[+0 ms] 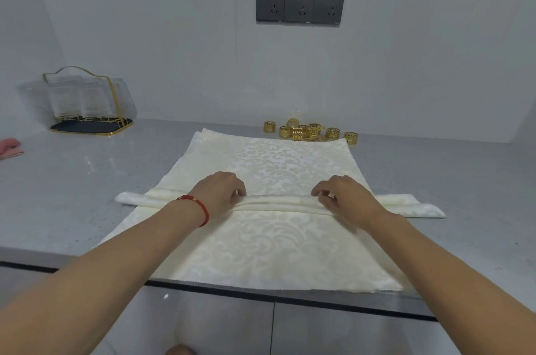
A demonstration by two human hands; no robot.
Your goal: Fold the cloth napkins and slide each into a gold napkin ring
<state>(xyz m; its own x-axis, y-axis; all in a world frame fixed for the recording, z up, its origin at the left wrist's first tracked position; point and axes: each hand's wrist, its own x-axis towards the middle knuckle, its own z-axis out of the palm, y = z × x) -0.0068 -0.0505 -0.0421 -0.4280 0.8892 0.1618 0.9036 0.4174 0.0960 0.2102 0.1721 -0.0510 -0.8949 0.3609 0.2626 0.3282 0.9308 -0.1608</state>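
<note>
We are leaning over the grey counter [72, 180], where a cream damask napkin is lying as a long folded band [278, 204] across a flat stack of napkins [275, 250] reaching the near edge. Our left hand [219, 192], with a red bracelet [200, 208] at the wrist, is pinching the band with curled fingers; our right hand [342, 198] is pinching it likewise, further along. A cluster of gold napkin rings [309, 131] is sitting just beyond the stack, near the wall. A gold-wire rack [87, 99] is standing far left, below dark wall sockets [300, 5].
</note>
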